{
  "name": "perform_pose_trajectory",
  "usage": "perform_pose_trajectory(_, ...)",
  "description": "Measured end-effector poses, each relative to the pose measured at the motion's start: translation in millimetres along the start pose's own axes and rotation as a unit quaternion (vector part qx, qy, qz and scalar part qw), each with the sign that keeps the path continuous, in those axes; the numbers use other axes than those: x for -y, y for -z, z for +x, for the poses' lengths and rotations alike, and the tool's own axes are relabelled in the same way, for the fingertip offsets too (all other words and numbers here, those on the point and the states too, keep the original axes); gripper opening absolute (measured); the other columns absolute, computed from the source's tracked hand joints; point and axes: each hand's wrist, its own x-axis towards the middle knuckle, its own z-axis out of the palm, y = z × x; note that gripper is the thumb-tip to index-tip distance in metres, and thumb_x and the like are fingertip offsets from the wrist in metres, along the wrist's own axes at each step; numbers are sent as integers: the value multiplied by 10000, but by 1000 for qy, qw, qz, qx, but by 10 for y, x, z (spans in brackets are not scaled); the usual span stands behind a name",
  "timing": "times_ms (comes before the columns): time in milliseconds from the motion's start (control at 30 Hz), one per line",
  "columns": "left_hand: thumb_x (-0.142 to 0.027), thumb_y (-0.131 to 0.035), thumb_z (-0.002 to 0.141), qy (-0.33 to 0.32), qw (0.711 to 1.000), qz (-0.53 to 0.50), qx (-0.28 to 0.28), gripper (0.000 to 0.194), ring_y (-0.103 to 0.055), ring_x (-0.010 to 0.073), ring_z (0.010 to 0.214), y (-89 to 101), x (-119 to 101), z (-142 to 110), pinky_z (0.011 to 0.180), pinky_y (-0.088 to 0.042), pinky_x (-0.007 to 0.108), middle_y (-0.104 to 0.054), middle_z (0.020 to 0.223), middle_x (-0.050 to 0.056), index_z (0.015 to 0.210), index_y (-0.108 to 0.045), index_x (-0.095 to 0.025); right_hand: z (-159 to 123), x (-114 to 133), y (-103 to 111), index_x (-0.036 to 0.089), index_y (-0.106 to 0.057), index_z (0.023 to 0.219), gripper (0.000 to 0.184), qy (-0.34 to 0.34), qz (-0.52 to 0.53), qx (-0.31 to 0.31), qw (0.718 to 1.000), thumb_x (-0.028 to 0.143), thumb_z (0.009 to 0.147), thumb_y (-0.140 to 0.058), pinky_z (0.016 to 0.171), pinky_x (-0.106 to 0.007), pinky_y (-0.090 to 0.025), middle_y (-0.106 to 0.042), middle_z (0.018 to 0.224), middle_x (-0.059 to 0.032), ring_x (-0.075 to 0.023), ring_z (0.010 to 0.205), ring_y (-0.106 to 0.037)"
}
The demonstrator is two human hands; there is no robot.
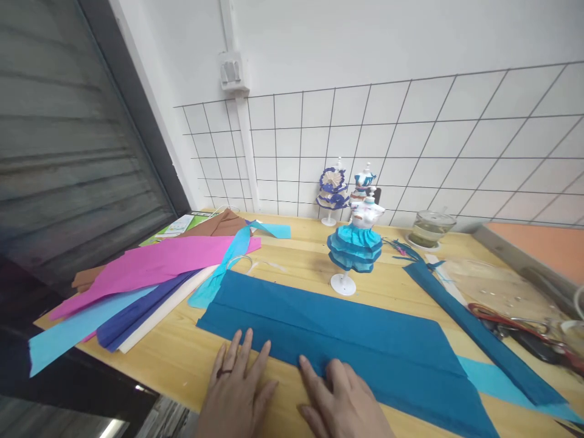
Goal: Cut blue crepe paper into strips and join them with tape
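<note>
A long dark teal sheet of crepe paper (337,331) lies flat across the wooden table, with a crease running along its length. My left hand (237,383) rests on its near edge at the left, fingers spread and fingertips on the paper. Beside it, my right hand (340,395) touches the same edge; its index finger is stretched out and the other fingers are bent. Neither hand grips anything. Beyond the sheet stands a small white dress form (365,216) wearing a layered turquoise and teal paper skirt (354,248).
Pink (159,261), blue, brown and cream sheets are piled at the left. Two more dressed forms stand by the wall grid, one with a purple and cream dress (333,188). To the right lie a folded teal strip (479,331), scissors (529,337) and a glass bowl (431,228).
</note>
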Motion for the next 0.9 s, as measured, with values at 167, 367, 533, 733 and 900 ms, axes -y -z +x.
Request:
perform_pose_trajectory(167,-490,-409,840,-7,1000,-6,-9,433,-468,282,1160,-29,23,2,921,-342,411,-492,1298,77,1240,-477,-339,125,262,-99,256,-571,1109,433,-57,-8,-19,998,515,763,-554,493,-281,-371,-495,678,-31,-187,589,-486)
perform_pose_trajectory(367,-478,-425,819,-27,999,10,-25,436,-485,286,1140,-97,56,0,891,-371,416,-523,1267,76,1220,-507,-327,-54,191,-149,241,-581,1090,478,-83,-33,-30,996,587,774,-485,517,-290,-359,-485,687,-36,-191,615,-463)
perform_pose_trajectory(533,-454,-420,819,-27,999,6,-33,431,-491,305,1128,-117,51,11,886,-366,436,-524,1264,88,1213,-519,-309,-295,-33,-54,239,-570,1121,498,-72,-50,-8,996,578,760,-513,513,-280,-394,-506,702,-39,-190,614,-498)
perform_pose_trajectory(733,-434,-392,826,-31,999,0,-45,426,-486,313,1130,-96,48,23,872,-368,437,-518,1264,112,1193,-543,-279,-488,-281,202,207,-598,1109,443,-55,-70,8,996,513,831,-440,480,-260,-441,-524,680,-46,-172,566,-534)
perform_pose_trajectory(900,-427,-405,810,-36,999,3,-40,424,-499,309,1118,-112,54,18,864,-381,445,-533,1250,108,1184,-551,-287,-683,-488,383,157,-657,1013,459,-51,-101,6,994,449,898,-323,446,-253,-465,-512,621,-46,-155,513,-549)
